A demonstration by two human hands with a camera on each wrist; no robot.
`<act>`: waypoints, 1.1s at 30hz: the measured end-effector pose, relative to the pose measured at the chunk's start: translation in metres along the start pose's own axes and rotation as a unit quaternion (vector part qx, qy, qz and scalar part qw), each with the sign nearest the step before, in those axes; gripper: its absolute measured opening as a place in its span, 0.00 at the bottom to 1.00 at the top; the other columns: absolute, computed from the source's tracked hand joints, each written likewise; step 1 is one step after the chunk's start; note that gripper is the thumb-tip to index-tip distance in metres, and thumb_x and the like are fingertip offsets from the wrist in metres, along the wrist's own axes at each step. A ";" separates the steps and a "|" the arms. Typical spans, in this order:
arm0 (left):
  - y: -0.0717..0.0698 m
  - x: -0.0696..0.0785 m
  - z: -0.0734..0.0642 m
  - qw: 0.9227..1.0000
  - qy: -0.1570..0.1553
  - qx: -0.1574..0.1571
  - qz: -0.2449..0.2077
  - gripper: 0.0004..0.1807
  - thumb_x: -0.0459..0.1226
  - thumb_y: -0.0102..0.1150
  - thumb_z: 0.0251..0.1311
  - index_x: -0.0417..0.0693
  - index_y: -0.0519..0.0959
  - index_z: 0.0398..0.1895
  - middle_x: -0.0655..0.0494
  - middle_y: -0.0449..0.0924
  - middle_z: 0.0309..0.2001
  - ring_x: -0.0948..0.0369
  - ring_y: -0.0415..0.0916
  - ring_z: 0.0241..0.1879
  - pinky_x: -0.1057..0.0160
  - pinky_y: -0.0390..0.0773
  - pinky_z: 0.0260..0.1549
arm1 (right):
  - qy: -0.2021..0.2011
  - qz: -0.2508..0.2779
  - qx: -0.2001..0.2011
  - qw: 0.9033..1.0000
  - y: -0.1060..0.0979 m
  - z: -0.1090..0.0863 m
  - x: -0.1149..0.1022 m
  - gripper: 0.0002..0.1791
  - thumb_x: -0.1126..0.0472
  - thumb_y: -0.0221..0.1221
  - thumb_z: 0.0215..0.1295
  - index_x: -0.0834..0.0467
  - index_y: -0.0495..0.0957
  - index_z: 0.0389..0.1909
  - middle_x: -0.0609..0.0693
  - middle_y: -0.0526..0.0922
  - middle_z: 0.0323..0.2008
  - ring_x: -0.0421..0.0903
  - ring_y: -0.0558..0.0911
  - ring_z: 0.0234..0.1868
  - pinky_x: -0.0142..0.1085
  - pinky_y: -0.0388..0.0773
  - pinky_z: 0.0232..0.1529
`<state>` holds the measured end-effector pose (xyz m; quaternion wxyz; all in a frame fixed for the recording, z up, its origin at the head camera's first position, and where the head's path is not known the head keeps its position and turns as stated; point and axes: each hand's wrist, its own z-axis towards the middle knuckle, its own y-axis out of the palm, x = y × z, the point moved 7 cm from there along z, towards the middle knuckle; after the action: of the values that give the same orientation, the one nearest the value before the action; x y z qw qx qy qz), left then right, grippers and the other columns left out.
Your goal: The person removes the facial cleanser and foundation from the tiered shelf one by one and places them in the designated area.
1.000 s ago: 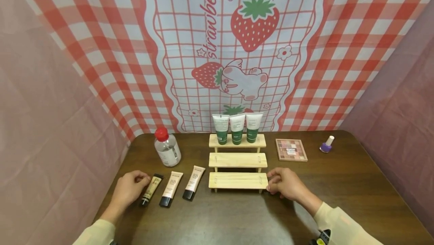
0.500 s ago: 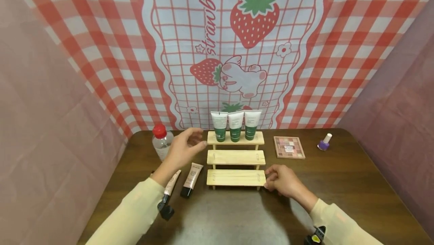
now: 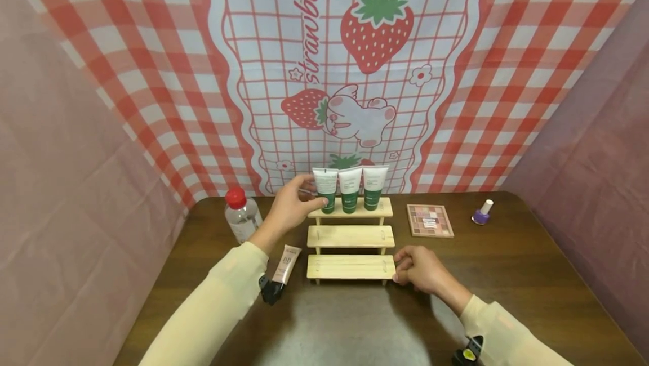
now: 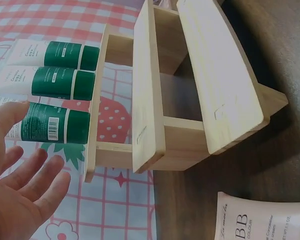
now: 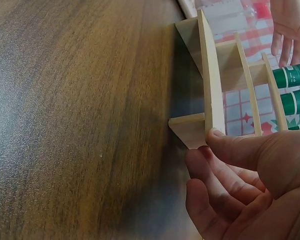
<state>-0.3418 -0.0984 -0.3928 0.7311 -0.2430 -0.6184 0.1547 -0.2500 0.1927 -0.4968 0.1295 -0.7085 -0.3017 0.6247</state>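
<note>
A three-tier wooden display stand (image 3: 351, 236) stands mid-table. On its top tier, three white-and-green squeeze tubes (image 3: 350, 190) stand in a row, caps down. My left hand (image 3: 291, 205) is at the leftmost tube (image 4: 50, 122), its thumb overlapping the tube's front and its other fingers spread apart to the left. That tube turns its barcode side to the left wrist camera. My right hand (image 3: 423, 270) pinches the right end of the lowest tier, thumb (image 5: 235, 147) on the board and fingers curled under its edge. The two lower tiers are bare.
A BB cream tube (image 3: 287, 262) lies left of the stand, partly behind my left wrist. Behind that forearm is a clear bottle (image 3: 242, 221) with a red cap. An eyeshadow palette (image 3: 430, 221) and a purple nail polish bottle (image 3: 481, 214) are at the right.
My left hand has left the small gold tube at the far left and moved right and back to the leftmost green-and-white tube. My right hand keeps its hold on the stand.
</note>
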 end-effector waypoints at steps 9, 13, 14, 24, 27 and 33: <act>0.003 0.000 0.002 1.000 -0.004 -0.008 0.004 0.34 0.47 0.74 0.59 0.50 0.74 0.67 0.51 0.82 0.54 0.50 0.81 0.54 0.51 0.85 0.48 | -0.001 0.001 -0.002 1.000 0.001 0.000 0.000 0.20 0.74 0.72 0.48 0.68 0.79 0.44 0.53 0.89 0.28 0.50 0.82 0.21 0.40 0.77 0.16; 0.003 0.000 0.003 1.000 -0.003 -0.006 0.004 0.32 0.47 0.75 0.59 0.51 0.75 0.65 0.52 0.83 0.54 0.50 0.82 0.53 0.52 0.85 0.47 | -0.004 0.001 -0.004 1.000 0.001 0.000 0.000 0.20 0.74 0.71 0.49 0.68 0.78 0.44 0.53 0.89 0.28 0.50 0.82 0.22 0.40 0.77 0.17; 0.003 0.000 0.003 1.000 -0.003 -0.005 0.004 0.32 0.47 0.75 0.59 0.51 0.75 0.65 0.52 0.83 0.54 0.51 0.82 0.53 0.52 0.85 0.47 | -0.004 0.002 -0.004 1.000 0.001 0.000 0.000 0.20 0.74 0.71 0.49 0.68 0.78 0.44 0.53 0.89 0.28 0.50 0.82 0.22 0.40 0.77 0.17; 0.002 0.006 0.005 1.000 0.012 -0.002 0.010 0.24 0.44 0.75 0.59 0.50 0.79 0.57 0.53 0.85 0.49 0.52 0.83 0.49 0.54 0.85 0.43 | -0.002 0.003 -0.005 1.000 0.000 0.000 -0.001 0.21 0.74 0.72 0.48 0.68 0.78 0.44 0.52 0.88 0.28 0.47 0.81 0.22 0.40 0.77 0.17; 0.002 0.007 0.006 1.000 0.015 -0.001 0.016 0.21 0.43 0.73 0.61 0.50 0.80 0.55 0.54 0.85 0.48 0.53 0.82 0.49 0.54 0.84 0.43 | 0.000 0.001 -0.004 1.000 0.000 0.000 -0.001 0.21 0.74 0.72 0.48 0.68 0.78 0.44 0.52 0.88 0.28 0.45 0.81 0.22 0.40 0.77 0.17; 0.002 0.007 0.007 1.000 0.012 0.000 0.019 0.19 0.44 0.72 0.62 0.50 0.81 0.53 0.54 0.85 0.48 0.53 0.82 0.49 0.54 0.83 0.45 | 0.008 0.000 0.003 1.000 0.000 0.000 0.000 0.21 0.74 0.72 0.48 0.67 0.79 0.44 0.52 0.88 0.27 0.44 0.81 0.23 0.40 0.77 0.17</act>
<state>-0.3470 -0.0924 -0.3876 0.7353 -0.2569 -0.6049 0.1658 -0.2502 0.1926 -0.4966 0.1337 -0.7132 -0.2988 0.6199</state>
